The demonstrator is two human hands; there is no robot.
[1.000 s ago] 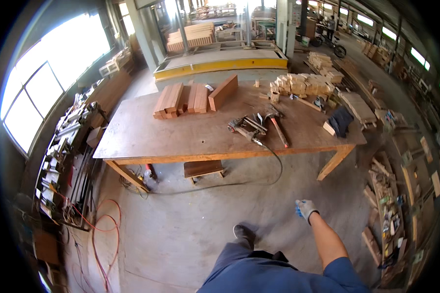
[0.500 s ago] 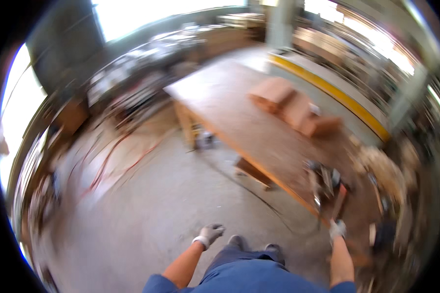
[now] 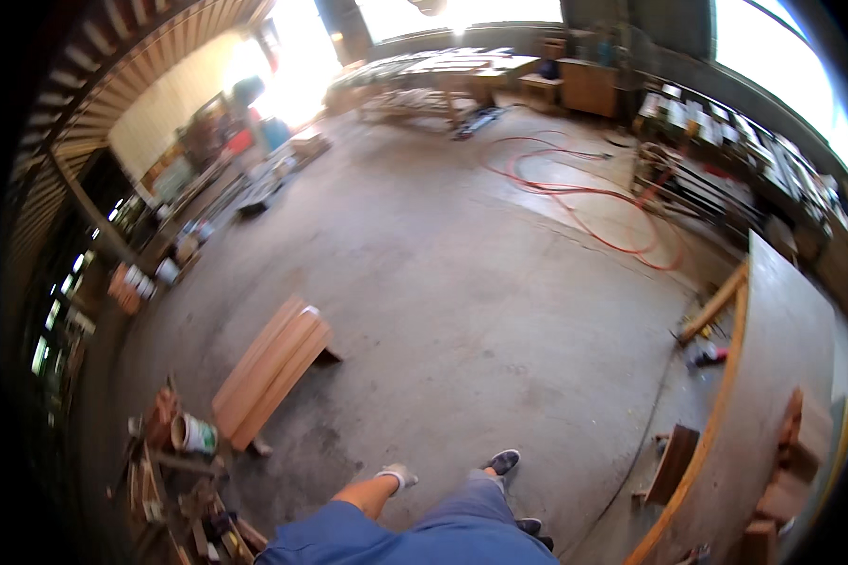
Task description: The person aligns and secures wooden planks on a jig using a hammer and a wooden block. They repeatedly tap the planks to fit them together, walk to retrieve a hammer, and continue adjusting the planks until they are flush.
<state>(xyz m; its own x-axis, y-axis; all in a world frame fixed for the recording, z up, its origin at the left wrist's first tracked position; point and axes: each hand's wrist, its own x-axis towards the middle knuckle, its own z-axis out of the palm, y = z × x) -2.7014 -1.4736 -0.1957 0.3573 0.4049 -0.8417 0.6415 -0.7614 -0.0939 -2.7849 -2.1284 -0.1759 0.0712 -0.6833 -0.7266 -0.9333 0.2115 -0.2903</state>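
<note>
My left hand (image 3: 400, 475), in a pale work glove, hangs low in front of my body over the concrete floor (image 3: 415, 311). Its fingers look loosely apart, with nothing visible in them. My right hand is out of the picture. Left of my left hand lies a stack of reddish-brown wooden boards (image 3: 271, 372), raised off the floor on a low support. The wooden worktable (image 3: 773, 330) stands at the right, with reddish-brown wood pieces (image 3: 790, 471) on top.
A white bucket (image 3: 194, 434) and scrap wood (image 3: 193, 508) crowd the lower left. Red hose (image 3: 584, 191) loops across the floor ahead. A small wooden stool (image 3: 671, 463) and a dark cable (image 3: 645, 443) lie by the table. Loaded racks (image 3: 744, 141) line the right wall.
The view has swung left, so the worktable now sits at the right edge. My right hand, earlier at the table's near corner by some tools, has left the picture.
</note>
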